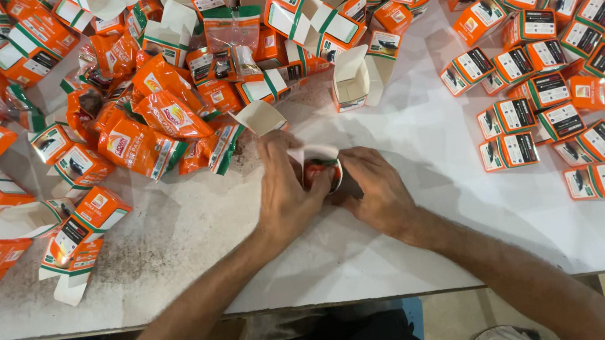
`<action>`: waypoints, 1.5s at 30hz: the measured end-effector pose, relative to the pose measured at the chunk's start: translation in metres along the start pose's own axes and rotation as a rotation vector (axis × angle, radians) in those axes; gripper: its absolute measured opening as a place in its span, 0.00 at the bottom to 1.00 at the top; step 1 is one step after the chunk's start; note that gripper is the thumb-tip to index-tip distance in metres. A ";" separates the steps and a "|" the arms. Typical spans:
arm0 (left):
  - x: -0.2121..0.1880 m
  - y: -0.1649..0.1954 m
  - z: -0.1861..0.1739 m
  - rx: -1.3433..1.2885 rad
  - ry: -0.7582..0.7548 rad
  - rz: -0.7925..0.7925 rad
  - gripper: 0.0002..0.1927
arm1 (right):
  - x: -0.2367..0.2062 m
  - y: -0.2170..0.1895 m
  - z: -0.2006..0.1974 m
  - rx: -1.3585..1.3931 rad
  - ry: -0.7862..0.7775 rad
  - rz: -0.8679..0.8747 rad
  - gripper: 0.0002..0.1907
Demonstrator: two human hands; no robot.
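Orange carton [319,170], white flaps open, at table [429,254] centre between pouches [158,125] and closed boxes [553,87], gripped by left hand [286,190] and right hand [374,189], both curled around it; risk: forced flaps may crease or tear.

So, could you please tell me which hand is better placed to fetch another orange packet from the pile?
Probably the left hand: the orange packets lie heaped on its side, while the right hand sits nearer the closed boxes. Both now grip the small box.
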State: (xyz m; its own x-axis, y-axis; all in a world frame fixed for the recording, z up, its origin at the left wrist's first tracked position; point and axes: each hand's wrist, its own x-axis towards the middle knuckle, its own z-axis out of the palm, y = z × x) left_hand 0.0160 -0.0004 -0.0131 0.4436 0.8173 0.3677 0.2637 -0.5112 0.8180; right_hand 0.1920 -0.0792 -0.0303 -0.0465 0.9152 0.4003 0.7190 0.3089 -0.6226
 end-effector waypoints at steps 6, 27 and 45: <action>0.004 -0.018 0.014 -0.173 -0.138 -0.335 0.11 | -0.003 -0.004 0.003 0.206 0.013 0.117 0.35; -0.004 -0.019 -0.020 -0.015 -0.247 0.504 0.19 | -0.005 0.001 -0.001 0.035 0.001 -0.029 0.27; -0.009 -0.014 -0.034 0.468 -0.239 0.822 0.11 | -0.001 -0.001 -0.017 -0.181 -0.005 -0.100 0.44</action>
State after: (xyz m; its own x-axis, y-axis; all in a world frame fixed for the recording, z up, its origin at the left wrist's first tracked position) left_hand -0.0211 0.0083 -0.0123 0.7899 0.1097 0.6033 0.0852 -0.9940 0.0692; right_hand 0.2025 -0.0852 -0.0186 -0.1275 0.8836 0.4505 0.8236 0.3474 -0.4483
